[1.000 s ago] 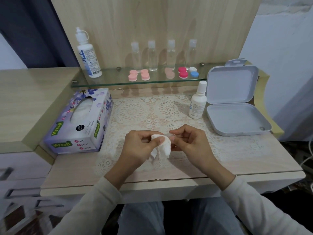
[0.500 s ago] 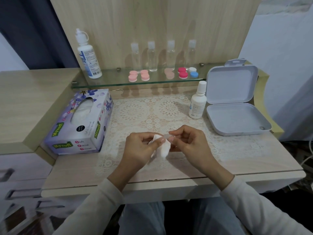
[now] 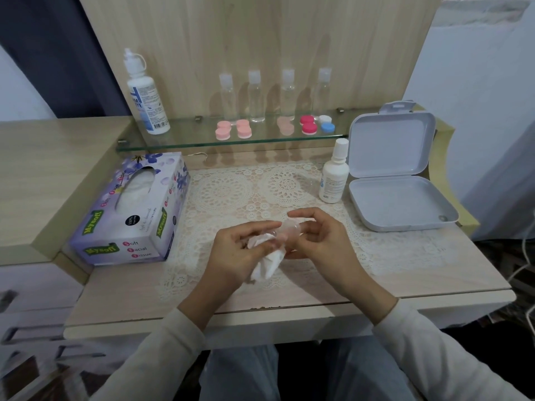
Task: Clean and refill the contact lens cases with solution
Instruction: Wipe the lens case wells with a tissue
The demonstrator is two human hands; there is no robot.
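My left hand holds a crumpled white tissue above the lace mat. My right hand pinches a small clear pinkish lens case part between thumb and fingers, right against the tissue. Both hands meet at the middle of the desk. A small white solution bottle stands upright behind my right hand. On the glass shelf lie several closed lens cases: pink ones, a red one and a white and blue one.
A purple tissue box lies at the left. An open grey hinged box sits at the right. A large solution bottle and several clear small bottles stand on the shelf against the wooden back panel.
The tissue has slid down out of the case and now hangs lower in my left hand. The clear case part shows uncovered in my right fingers.
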